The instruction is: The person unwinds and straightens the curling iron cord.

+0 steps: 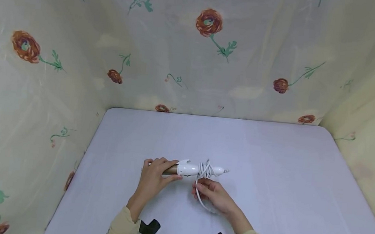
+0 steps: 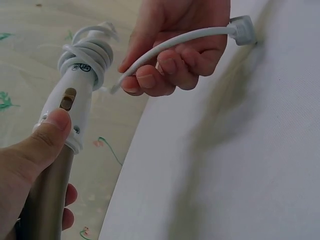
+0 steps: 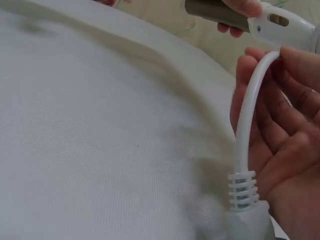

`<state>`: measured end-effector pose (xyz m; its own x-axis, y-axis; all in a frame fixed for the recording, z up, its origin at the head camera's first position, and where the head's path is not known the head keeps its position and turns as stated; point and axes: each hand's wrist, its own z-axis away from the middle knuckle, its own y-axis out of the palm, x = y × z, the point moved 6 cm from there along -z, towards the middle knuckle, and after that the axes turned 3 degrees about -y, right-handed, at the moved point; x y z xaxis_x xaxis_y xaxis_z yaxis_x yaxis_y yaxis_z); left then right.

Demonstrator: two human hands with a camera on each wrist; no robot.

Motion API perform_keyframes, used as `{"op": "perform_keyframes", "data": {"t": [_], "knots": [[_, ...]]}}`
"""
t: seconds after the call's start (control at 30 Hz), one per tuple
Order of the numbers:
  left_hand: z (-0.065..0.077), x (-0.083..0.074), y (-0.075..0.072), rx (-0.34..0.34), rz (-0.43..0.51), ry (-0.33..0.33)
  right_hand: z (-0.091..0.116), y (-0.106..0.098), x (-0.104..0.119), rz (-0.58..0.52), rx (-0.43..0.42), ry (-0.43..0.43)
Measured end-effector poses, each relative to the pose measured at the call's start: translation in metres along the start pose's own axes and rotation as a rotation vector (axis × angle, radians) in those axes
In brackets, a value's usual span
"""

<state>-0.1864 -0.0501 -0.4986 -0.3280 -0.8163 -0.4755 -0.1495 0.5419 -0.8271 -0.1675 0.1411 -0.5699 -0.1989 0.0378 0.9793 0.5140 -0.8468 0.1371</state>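
A curling iron [image 1: 187, 168] with a white handle and a gold-brown barrel is held level above the table in the head view. My left hand [image 1: 152, 177] grips its barrel, with the thumb by the slider switch [image 2: 67, 99] in the left wrist view. The white cord [image 2: 85, 60] is wound in several loops round the far part of the handle. Just below those loops, my right hand [image 1: 216, 196] pinches the cord's loose end between thumb and fingers. From that pinch the cord bends past the palm to a white plug [image 3: 250, 222], partly cut off in the right wrist view.
A white table [image 1: 271, 159] with rounded far corners lies under the hands. Flower-printed sheeting [image 1: 255, 44] hangs behind it and along both sides. Black pieces [image 1: 149, 228] stick out by the sleeves at both wrists.
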Motion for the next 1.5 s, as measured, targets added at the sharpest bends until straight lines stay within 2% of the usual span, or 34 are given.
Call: {"op": "perform_keyframes", "data": {"t": [0.17, 0.27, 0.4, 0.53, 0.73, 0.97, 1.13, 1.5], "knots": [[0.002, 0.0, -0.001, -0.024, 0.002, 0.001, 0.0, 0.006, -0.005, -0.122, 0.042, 0.032], [0.004, 0.0, -0.002, -0.022, 0.003, 0.003, 0.0, 0.002, -0.009, -0.111, -0.02, 0.06], [0.005, -0.001, -0.003, -0.019, 0.014, 0.013, -0.001, -0.008, -0.011, -0.02, -0.13, 0.08], [0.007, -0.001, -0.005, -0.025, 0.023, 0.03, -0.001, -0.018, -0.008, 0.13, -0.181, 0.07], [0.01, 0.003, -0.003, -0.028, -0.005, 0.052, 0.002, -0.035, -0.004, 0.316, -0.176, 0.067], [0.013, 0.007, 0.0, -0.019, -0.016, 0.059, -0.001, -0.059, 0.001, 0.46, -0.11, 0.018], [0.011, 0.01, -0.002, -0.018, -0.01, 0.059, -0.004, -0.072, 0.013, 0.521, -0.111, 0.006], [0.007, 0.012, -0.001, 0.012, -0.008, 0.059, -0.006, -0.093, 0.035, 0.516, -0.206, 0.043]]}}
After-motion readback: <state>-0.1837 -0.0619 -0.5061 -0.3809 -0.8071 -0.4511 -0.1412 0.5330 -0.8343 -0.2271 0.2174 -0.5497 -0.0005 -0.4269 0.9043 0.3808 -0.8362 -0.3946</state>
